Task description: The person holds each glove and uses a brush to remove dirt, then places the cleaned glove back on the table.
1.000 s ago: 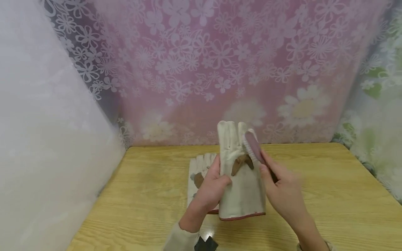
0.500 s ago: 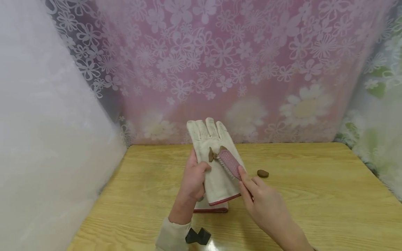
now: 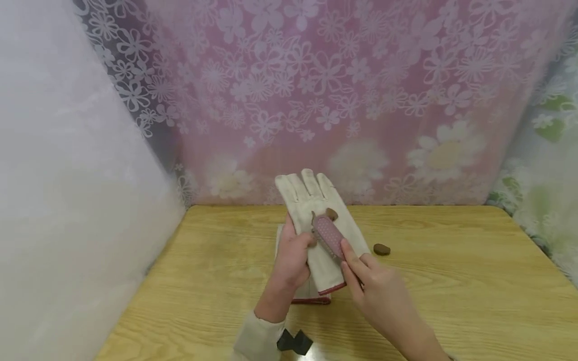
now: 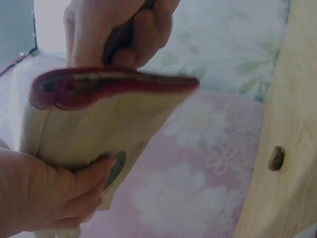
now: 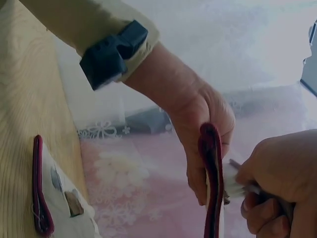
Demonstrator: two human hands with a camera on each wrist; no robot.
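My left hand (image 3: pixel 293 255) grips a white cloth work glove (image 3: pixel 347 220) with a red hem, thumb on its front and fingers behind it. The glove is held tilted above the table, its fingers pointing away. A pink-backed scrubbing brush (image 3: pixel 329 234) is in my right hand (image 3: pixel 379 291), index finger along its back. Its pale bristles face the glove, over brown clumps (image 3: pixel 331 214) on the glove's front. Beneath lies a second glove (image 5: pixel 62 198), marked with brown and grey patches in the right wrist view and largely hidden in the head view.
On the wooden table (image 3: pixel 217 260), a loose brown lump (image 3: pixel 382 249) lies right of the gloves. A pink flowered sheet (image 3: pixel 316 100) hangs behind the table's back edge. White sheeting (image 3: pixel 81 175) rises along the left side.
The held glove has swung left and tilted, and the brush has come down from the glove's finger area onto its middle. A brown lump now shows on the table at right.
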